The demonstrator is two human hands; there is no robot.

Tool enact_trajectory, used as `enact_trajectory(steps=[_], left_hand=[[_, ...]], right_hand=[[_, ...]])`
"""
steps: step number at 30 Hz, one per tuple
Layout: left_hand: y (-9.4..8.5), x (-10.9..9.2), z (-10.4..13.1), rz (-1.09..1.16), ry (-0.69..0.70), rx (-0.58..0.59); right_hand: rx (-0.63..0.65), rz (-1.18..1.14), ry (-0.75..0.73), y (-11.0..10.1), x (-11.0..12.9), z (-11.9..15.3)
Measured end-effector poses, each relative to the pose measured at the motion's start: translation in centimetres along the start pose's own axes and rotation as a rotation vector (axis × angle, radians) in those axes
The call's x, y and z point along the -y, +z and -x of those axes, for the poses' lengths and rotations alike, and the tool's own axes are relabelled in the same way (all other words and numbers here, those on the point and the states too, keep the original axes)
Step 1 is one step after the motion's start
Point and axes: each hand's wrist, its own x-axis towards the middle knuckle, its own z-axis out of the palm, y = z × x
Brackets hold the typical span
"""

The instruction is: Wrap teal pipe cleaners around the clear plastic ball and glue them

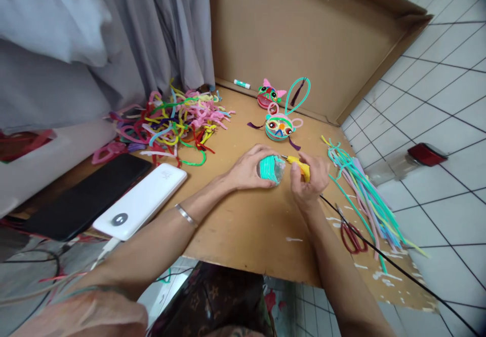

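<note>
My left hand (248,167) is wrapped round a small rounded cup (269,169) partly covered in turquoise pipe cleaner, its right end a bare clear area. In my right hand (313,177) is a yellow hot glue gun (298,164), its metal nozzle pointing left, close to the clear end of the cup. Whether the nozzle touches the cup I cannot tell. A black cord runs from below the right hand toward the lower right. Behind my hands stands a finished-looking animal-face ornament (279,128) with pink ears and a turquoise loop.
A second animal-face ornament (267,96) and a glue stick (242,84) stand at the back. Loose pipe cleaners (190,116) are heaped at left, others (366,200) bundled at right beside red-handled scissors (353,236). A white power bank (140,200) and black phone-like slab (87,195) lie left.
</note>
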Motion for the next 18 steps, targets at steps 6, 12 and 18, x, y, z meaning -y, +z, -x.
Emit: enact_trajectory(steps=[6,12,18], left_hand=[[0.1,-0.1,0.0,-0.012,0.023,-0.004],[0.0,-0.4,-0.1,-0.001,0.009,-0.009],[0.0,0.0,-0.1,0.021,0.015,-0.009]], right_hand=[[0.024,-0.018,-0.095,-0.4,2.7,-0.7],[0.093,-0.21,0.074,-0.2,2.1,-0.3],[0.159,-0.285,0.143,-0.3,2.0,0.0]])
